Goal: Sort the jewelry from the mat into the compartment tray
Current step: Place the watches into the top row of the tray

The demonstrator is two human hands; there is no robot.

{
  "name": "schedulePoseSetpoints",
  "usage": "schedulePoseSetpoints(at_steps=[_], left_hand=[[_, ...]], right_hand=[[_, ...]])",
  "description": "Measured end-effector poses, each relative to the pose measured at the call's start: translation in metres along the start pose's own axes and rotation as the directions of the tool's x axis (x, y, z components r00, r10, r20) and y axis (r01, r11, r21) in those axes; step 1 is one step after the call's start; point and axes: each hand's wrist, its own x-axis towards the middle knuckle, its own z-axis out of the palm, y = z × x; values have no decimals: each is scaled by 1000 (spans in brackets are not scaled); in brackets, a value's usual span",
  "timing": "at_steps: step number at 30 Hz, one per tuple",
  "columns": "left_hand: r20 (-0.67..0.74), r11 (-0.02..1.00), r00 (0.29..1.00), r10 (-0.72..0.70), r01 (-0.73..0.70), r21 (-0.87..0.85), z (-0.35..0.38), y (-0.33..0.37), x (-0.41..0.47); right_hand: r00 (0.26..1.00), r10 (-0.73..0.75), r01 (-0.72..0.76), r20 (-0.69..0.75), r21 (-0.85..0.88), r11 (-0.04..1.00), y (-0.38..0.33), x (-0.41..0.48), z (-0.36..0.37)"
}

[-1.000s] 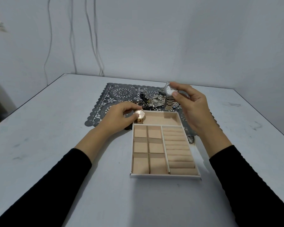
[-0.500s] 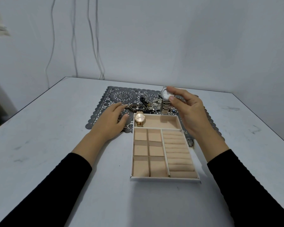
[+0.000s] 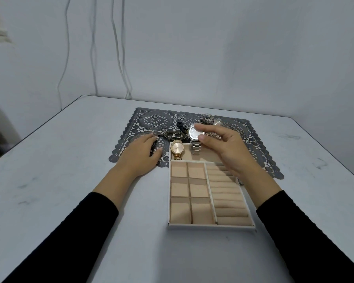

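hands apart: right hand point(image 3: 227, 152) pinches silver watch point(image 3: 194, 133) beside gold watch point(image 3: 177, 148) in tray point(image 3: 211, 227), left hand point(image 3: 140, 156) rests on mat point(image 3: 151, 121).

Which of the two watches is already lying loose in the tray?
The gold watch, untouched at the left end of the far compartment of the tray. The silver watch hangs pinched in the right hand.

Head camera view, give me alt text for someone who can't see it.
A person's right hand holds a silver watch over the far compartment of a beige tray, where a gold watch lies. The left hand rests on the dark lace mat.
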Motion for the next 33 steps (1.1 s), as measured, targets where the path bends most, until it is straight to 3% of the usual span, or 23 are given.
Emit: schedulePoseSetpoints(at_steps=[11, 33], left_hand=[[10, 1000, 1000, -4, 4, -11, -2, 2, 0], [21, 1000, 1000, -9, 9, -21, -2, 3, -1]], right_hand=[[984, 175, -174, 37, -28, 984, 10, 5, 6], [977, 212, -211, -22, -257, 943, 10, 5, 5]])
